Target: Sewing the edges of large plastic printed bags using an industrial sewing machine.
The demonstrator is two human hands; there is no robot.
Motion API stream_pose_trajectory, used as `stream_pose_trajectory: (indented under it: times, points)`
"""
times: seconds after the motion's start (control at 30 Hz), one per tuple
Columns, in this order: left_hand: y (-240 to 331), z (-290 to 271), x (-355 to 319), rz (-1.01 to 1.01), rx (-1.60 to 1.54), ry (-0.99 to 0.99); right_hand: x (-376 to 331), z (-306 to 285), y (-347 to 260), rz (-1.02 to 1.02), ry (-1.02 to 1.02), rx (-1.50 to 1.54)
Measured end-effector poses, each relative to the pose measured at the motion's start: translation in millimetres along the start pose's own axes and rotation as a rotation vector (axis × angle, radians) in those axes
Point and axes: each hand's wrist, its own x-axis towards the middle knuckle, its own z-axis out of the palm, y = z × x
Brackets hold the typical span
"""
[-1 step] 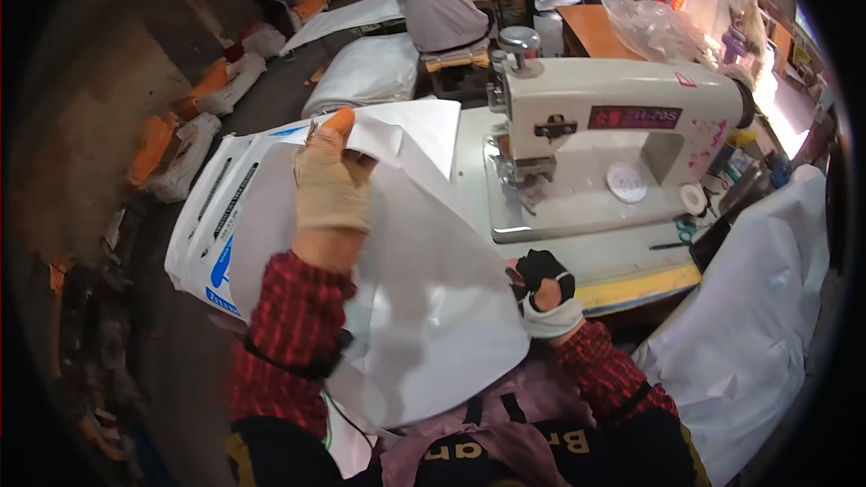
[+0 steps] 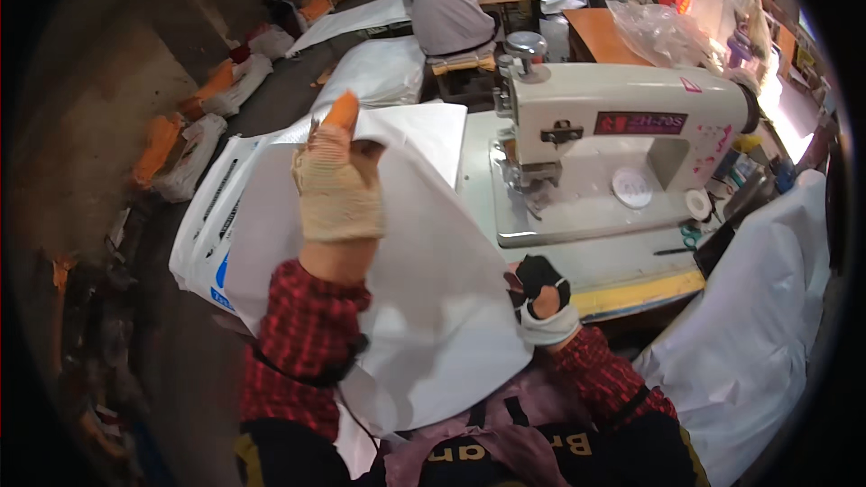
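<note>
A large white plastic sheet [image 2: 442,280] hangs bowed in front of me, over my lap. My left hand [image 2: 340,185], in a beige glove with an orange fingertip, is closed on its far edge, thumb side up. Down at the sheet's right edge, my right hand [image 2: 544,293] grips it, wearing a black and white glove; its fingertips are partly hidden. Beneath and beyond the sheet lies a stack of white printed sacks [image 2: 203,243] with blue and black markings. To the right stands a white sewing machine [image 2: 622,95], apart from both hands.
Teal-handled scissors [image 2: 690,235] and a white thread spool [image 2: 697,205] lie by the machine on the white table [image 2: 613,257]. White material [image 2: 749,325] drapes at my right. Ahead, a person in grey [image 2: 445,4] sits with their back to me, near a stacked white bundle [image 2: 383,68].
My left hand has risen slightly, lifting the sheet's far edge with it. The right hand keeps its grip at the right edge. The whole view has shifted a little.
</note>
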Motion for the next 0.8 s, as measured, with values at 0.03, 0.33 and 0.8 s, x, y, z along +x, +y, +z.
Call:
stream_pose_trajectory:
  times: [0.03,0.33,0.8]
  points:
    - [8,-1,-5,0.186,0.184,0.196,-11,25,0,0.152,0.123,0.572]
    - [-29,155,0,0.498,0.052,-0.409,-49,-16,-19,0.692,-0.392,-0.161]
    - [1,241,-55,0.523,-0.004,-0.728,-130,-39,38,0.504,-0.836,-0.31]
